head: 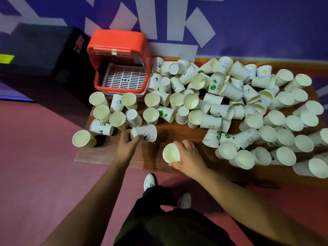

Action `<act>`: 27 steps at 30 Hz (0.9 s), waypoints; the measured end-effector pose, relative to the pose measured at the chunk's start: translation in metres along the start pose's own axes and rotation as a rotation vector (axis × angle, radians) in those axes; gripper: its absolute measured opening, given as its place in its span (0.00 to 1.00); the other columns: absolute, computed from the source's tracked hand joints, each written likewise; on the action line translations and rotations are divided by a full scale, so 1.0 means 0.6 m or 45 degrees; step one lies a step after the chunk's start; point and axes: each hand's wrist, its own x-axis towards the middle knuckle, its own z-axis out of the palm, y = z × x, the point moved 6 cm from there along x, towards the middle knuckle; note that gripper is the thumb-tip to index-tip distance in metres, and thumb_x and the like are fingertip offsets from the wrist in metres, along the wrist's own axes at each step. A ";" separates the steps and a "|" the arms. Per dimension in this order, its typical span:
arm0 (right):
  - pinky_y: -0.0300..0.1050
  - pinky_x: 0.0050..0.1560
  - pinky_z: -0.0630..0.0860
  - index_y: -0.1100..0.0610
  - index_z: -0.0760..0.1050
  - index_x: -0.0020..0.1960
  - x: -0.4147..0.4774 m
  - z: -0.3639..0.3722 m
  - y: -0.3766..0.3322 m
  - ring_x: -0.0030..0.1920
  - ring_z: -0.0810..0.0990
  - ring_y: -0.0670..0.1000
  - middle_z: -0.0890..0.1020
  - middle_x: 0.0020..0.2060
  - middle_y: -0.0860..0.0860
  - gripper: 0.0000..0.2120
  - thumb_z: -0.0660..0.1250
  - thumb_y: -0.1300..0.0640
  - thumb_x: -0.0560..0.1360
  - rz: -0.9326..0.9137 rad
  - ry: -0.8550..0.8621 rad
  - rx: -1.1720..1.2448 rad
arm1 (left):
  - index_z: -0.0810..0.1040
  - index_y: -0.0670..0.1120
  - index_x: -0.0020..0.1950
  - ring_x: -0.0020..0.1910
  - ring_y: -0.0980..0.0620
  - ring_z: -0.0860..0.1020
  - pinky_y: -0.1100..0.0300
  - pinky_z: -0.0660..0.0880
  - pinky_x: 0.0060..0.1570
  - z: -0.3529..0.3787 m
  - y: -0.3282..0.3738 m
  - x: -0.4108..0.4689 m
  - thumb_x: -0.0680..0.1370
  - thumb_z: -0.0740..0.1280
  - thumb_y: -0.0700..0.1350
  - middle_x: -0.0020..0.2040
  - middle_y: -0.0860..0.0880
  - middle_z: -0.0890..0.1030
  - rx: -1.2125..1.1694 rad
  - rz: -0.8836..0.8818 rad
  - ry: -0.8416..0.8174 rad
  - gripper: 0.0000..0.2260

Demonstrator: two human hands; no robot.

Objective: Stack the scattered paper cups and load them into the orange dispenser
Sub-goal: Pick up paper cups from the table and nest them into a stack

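Note:
Several white paper cups (229,96) lie scattered over a low wooden table (99,155), some upright, some tipped over. The orange dispenser (119,45) stands at the table's back left with its lid up and a white grille inside. My right hand (190,157) grips one cup (171,153) near the front edge, its mouth facing me. My left hand (126,146) reaches to a tipped cup (144,133) with a dark print, and its fingertips touch the cup's left end.
A group of upright cups (103,112) stands at the table's left, in front of the dispenser. A black box (74,64) sits left of the dispenser. A purple wall with white shapes runs behind. Pink floor and my shoes (150,181) lie below the table's front edge.

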 end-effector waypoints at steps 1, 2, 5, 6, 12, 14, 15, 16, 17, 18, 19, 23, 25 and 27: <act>0.51 0.68 0.65 0.52 0.62 0.74 0.000 0.005 -0.001 0.66 0.67 0.57 0.68 0.64 0.53 0.42 0.75 0.40 0.66 -0.004 -0.015 -0.013 | 0.73 0.44 0.60 0.59 0.46 0.80 0.49 0.79 0.59 0.003 0.003 -0.007 0.66 0.75 0.55 0.58 0.44 0.80 -0.060 -0.001 -0.010 0.27; 0.51 0.70 0.64 0.51 0.61 0.75 0.000 0.008 -0.001 0.67 0.66 0.57 0.67 0.65 0.53 0.43 0.74 0.39 0.67 0.000 -0.040 -0.008 | 0.73 0.43 0.61 0.60 0.46 0.80 0.49 0.79 0.58 0.006 0.004 -0.013 0.66 0.74 0.55 0.58 0.44 0.80 -0.120 -0.001 -0.024 0.28; 0.51 0.71 0.65 0.52 0.59 0.77 0.006 -0.005 0.005 0.70 0.64 0.53 0.65 0.69 0.51 0.44 0.72 0.35 0.68 0.071 -0.041 0.200 | 0.73 0.40 0.65 0.59 0.45 0.81 0.56 0.80 0.52 0.014 0.008 -0.024 0.75 0.72 0.43 0.60 0.42 0.81 -0.287 0.004 -0.058 0.20; 0.50 0.70 0.67 0.51 0.60 0.76 0.009 -0.019 0.006 0.70 0.66 0.51 0.67 0.69 0.50 0.43 0.70 0.35 0.69 0.124 0.005 0.375 | 0.73 0.39 0.66 0.59 0.45 0.81 0.56 0.80 0.52 0.017 0.010 -0.027 0.78 0.68 0.39 0.60 0.41 0.81 -0.338 0.011 -0.081 0.17; 0.50 0.63 0.75 0.48 0.74 0.65 0.045 -0.080 -0.008 0.59 0.79 0.46 0.81 0.58 0.46 0.28 0.68 0.34 0.71 0.352 0.051 1.351 | 0.74 0.41 0.64 0.58 0.44 0.80 0.47 0.76 0.60 0.069 0.032 -0.043 0.75 0.68 0.41 0.58 0.41 0.82 -0.560 -0.054 -0.447 0.18; 0.54 0.65 0.75 0.49 0.78 0.61 0.051 -0.087 -0.012 0.59 0.79 0.44 0.82 0.56 0.45 0.31 0.69 0.30 0.67 0.345 0.046 1.396 | 0.73 0.40 0.67 0.59 0.43 0.79 0.45 0.75 0.63 0.086 0.044 -0.046 0.74 0.67 0.40 0.60 0.40 0.80 -0.564 -0.076 -0.553 0.21; 0.54 0.65 0.75 0.49 0.79 0.59 0.053 -0.088 -0.012 0.58 0.80 0.44 0.83 0.55 0.45 0.26 0.70 0.33 0.68 0.339 0.056 1.389 | 0.72 0.40 0.67 0.60 0.43 0.79 0.45 0.74 0.64 0.093 0.048 -0.045 0.74 0.66 0.39 0.61 0.39 0.80 -0.564 -0.092 -0.596 0.21; 0.53 0.64 0.76 0.49 0.80 0.57 0.051 -0.091 -0.011 0.57 0.81 0.44 0.84 0.54 0.45 0.19 0.71 0.40 0.71 0.331 0.072 1.399 | 0.72 0.40 0.67 0.60 0.43 0.79 0.45 0.73 0.64 0.098 0.052 -0.044 0.73 0.67 0.39 0.61 0.39 0.79 -0.560 -0.108 -0.632 0.22; 0.53 0.63 0.76 0.49 0.80 0.56 0.049 -0.092 -0.008 0.56 0.81 0.45 0.84 0.53 0.46 0.13 0.72 0.46 0.73 0.325 0.086 1.430 | 0.73 0.41 0.67 0.59 0.43 0.79 0.46 0.74 0.64 0.103 0.058 -0.043 0.72 0.69 0.40 0.61 0.40 0.79 -0.557 -0.118 -0.669 0.22; 0.52 0.63 0.77 0.50 0.81 0.55 0.047 -0.094 -0.005 0.56 0.82 0.45 0.85 0.53 0.47 0.11 0.72 0.50 0.74 0.321 0.096 1.469 | 0.74 0.42 0.66 0.59 0.44 0.79 0.46 0.74 0.64 0.105 0.062 -0.040 0.71 0.70 0.41 0.61 0.40 0.79 -0.550 -0.120 -0.706 0.23; 0.50 0.62 0.77 0.50 0.81 0.55 0.044 -0.097 -0.002 0.56 0.82 0.45 0.85 0.53 0.47 0.11 0.72 0.51 0.74 0.315 0.116 1.488 | 0.74 0.42 0.67 0.59 0.44 0.79 0.47 0.74 0.64 0.108 0.065 -0.037 0.71 0.71 0.43 0.61 0.41 0.80 -0.536 -0.118 -0.740 0.24; 0.42 0.56 0.76 0.48 0.77 0.58 0.027 -0.119 0.005 0.55 0.81 0.41 0.83 0.53 0.44 0.17 0.75 0.49 0.71 0.310 0.208 1.290 | 0.78 0.47 0.65 0.60 0.54 0.80 0.55 0.76 0.62 0.092 0.086 -0.001 0.71 0.74 0.54 0.61 0.49 0.82 -0.100 0.037 -0.564 0.24; 0.38 0.54 0.75 0.48 0.74 0.63 0.016 -0.126 0.001 0.55 0.78 0.39 0.80 0.54 0.42 0.23 0.75 0.49 0.70 0.299 0.181 1.062 | 0.79 0.48 0.62 0.55 0.59 0.79 0.57 0.74 0.57 0.069 0.107 0.037 0.74 0.74 0.56 0.59 0.53 0.81 0.297 0.219 -0.276 0.20; 0.41 0.59 0.75 0.48 0.73 0.66 0.009 -0.120 -0.006 0.58 0.77 0.43 0.78 0.58 0.43 0.28 0.76 0.45 0.68 0.225 0.131 0.788 | 0.77 0.47 0.63 0.55 0.54 0.76 0.55 0.73 0.56 0.058 0.129 0.078 0.75 0.74 0.51 0.60 0.50 0.78 0.651 0.427 -0.095 0.18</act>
